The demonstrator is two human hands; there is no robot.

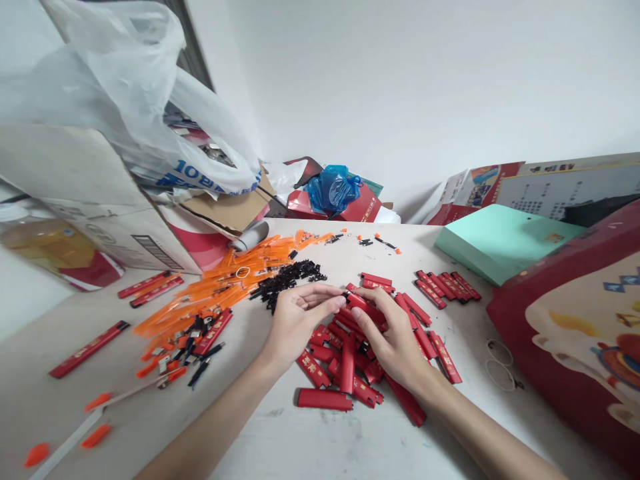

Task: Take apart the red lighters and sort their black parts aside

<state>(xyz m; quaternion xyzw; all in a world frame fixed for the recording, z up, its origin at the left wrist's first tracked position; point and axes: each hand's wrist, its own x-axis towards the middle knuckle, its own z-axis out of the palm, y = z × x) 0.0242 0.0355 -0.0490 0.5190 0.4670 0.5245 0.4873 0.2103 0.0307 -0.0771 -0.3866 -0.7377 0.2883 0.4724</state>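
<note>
Up beyond the left hand, a cardboard box stands at the table's far corner with a white plastic bag spilling out of its top; what lies inside the bag is hard to make out, perhaps packets or scraps. Farther back, beyond both hands, a blue plastic bag sits bunched in a red carton. Out past the right hand lies a closed mint-green box, and nearer, a big red printed box fills that edge of the table. Both hands meet over a heap of red lighter casings, and between them they grip one red casing: the left thumb and fingertips pinch its upper end, where a small dark part shows, while the right hand's fingers curl closed around its body. Its long axis runs slantwise, upper end toward the left hand's fingertips, lower end down into the right palm. The loose casings under the hands lie every which way, while a tidy row of red casings lies beyond the right hand, side by side. Just beyond the left fingertips sits a little mound of black parts, and outward from the left hand spreads a drift of orange plastic strips
</note>
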